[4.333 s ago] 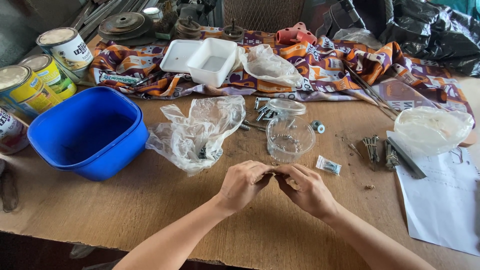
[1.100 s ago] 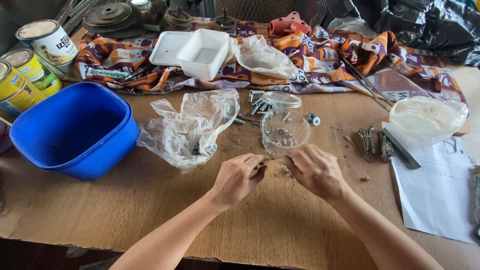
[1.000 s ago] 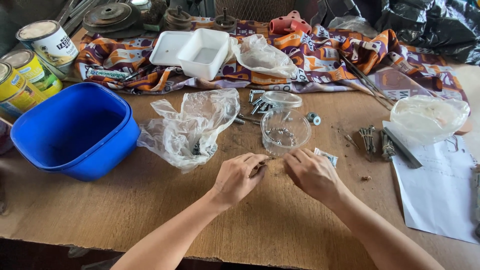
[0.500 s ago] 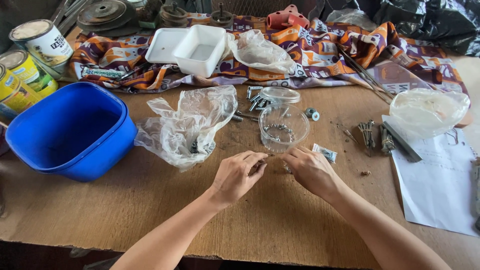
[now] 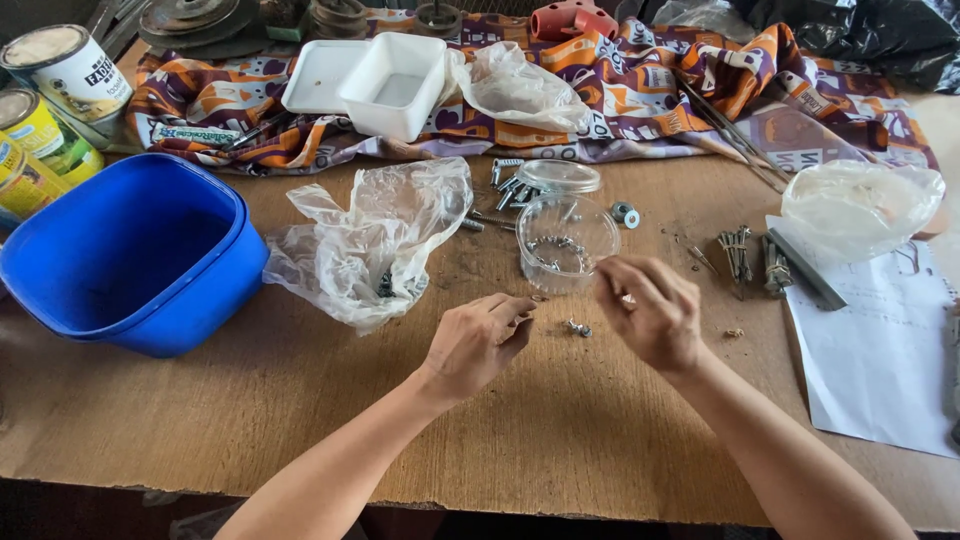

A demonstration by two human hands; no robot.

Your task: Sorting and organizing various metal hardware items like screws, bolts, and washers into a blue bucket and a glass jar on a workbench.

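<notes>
My left hand [image 5: 478, 340] rests on the wooden table with its fingers curled in; nothing shows in it. My right hand [image 5: 650, 312] hovers a little to the right, fingertips pinched together just in front of a clear round tub [image 5: 566, 240] that holds several small screws. Whatever the pinch may hold is too small to see. One small screw [image 5: 577, 327] lies on the table between my hands. The tub's clear lid [image 5: 558, 177] lies behind it among loose bolts.
A crumpled clear bag [image 5: 370, 240] lies left of the tub, and a blue basin [image 5: 120, 255] beyond it. Tins [image 5: 60, 75] stand far left. A white box [image 5: 395, 85] sits on patterned cloth. Nails [image 5: 740, 255], another bag [image 5: 860, 205] and paper [image 5: 880, 340] lie right.
My hands, held together over one small piece, have drawn apart. The right hand rose toward the tub, and a small screw now lies on the table between them.
</notes>
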